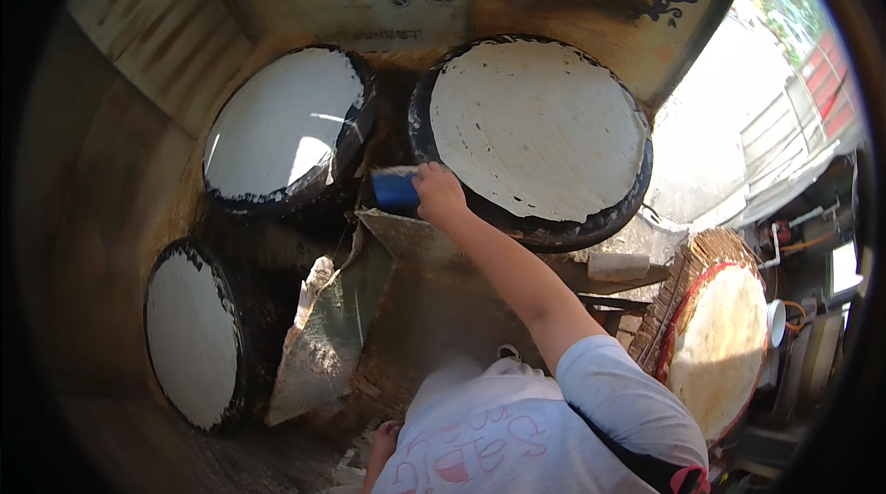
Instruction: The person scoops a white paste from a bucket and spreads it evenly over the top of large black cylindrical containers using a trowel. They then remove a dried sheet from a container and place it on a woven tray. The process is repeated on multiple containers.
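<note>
My right hand (pixel 441 194) is closed on the end of a flat blue object (pixel 394 191) with a pale, rough upper edge; its exact kind is unclear. It is held at the lower left side of a large round black-rimmed vessel or drum (pixel 538 130). That one has a white, streaked top with ragged edges. A similar white-topped round (pixel 284 121) stands to the left, with bright sunlight patches on it. Below the blue object is the edge of a greyish board (pixel 408 231). Low beside my body, my left hand (pixel 385 433) is partly hidden, and its grip does not show.
A third white-topped round (pixel 194 341) stands at lower left. Beside it leans a jagged, whitish-crusted board (pixel 322 341). On the right is a red-rimmed round with a pale top (pixel 720 348). A whitish block (pixel 618 266) lies near a ledge. Printed panels (pixel 415 16) form the back wall.
</note>
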Demonstrator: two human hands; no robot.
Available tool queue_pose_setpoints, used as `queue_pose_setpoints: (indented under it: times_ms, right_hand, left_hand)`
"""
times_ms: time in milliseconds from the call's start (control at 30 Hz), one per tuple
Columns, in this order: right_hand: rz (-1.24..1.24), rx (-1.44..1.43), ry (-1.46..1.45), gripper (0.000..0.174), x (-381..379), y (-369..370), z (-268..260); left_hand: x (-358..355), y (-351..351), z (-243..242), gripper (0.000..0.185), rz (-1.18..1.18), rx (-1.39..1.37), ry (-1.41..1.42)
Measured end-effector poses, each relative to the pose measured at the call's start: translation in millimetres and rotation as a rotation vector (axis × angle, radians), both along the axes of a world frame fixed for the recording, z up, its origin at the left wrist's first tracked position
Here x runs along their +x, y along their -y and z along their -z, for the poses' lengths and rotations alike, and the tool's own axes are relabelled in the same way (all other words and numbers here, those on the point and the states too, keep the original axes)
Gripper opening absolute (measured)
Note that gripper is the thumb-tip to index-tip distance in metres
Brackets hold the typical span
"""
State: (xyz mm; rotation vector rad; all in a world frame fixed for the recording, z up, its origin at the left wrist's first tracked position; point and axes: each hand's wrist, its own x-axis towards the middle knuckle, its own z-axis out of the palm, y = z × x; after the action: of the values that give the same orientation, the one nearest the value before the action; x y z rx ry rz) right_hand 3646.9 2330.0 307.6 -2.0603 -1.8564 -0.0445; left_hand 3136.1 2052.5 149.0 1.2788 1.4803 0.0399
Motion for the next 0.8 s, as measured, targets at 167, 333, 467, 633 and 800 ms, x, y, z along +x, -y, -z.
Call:
queue_pose_setpoints:
  times_ms: [167, 333, 467, 633, 800]
  right_hand:
    - [0.338, 0.545, -1.691, 0.031, 13, 77, 6]
    - [1.132, 1.108, -1.470, 0.023, 54, 220, 29]
    - [1.374, 1.237, -1.221, 0.037, 86, 290, 60]
    - [1.516, 1.077, -1.057, 0.036, 149, 303, 91]
    - [1.531, 1.030, -1.056, 0.029, 259, 298, 97]
  left_hand:
    - [-69, -9, 70, 0.029, 0.159, -0.099, -0.114]
    - [-83, -61, 91, 0.029, 0.235, -0.247, -0.429]
    - [-43, -122, 71, 0.024, 0.003, -0.247, -0.142]
    - [46, -175, 25, 0.020, -0.156, -0.252, 0.116]
    - [106, -185, 0, 0.016, 0.071, -0.148, 0.096]
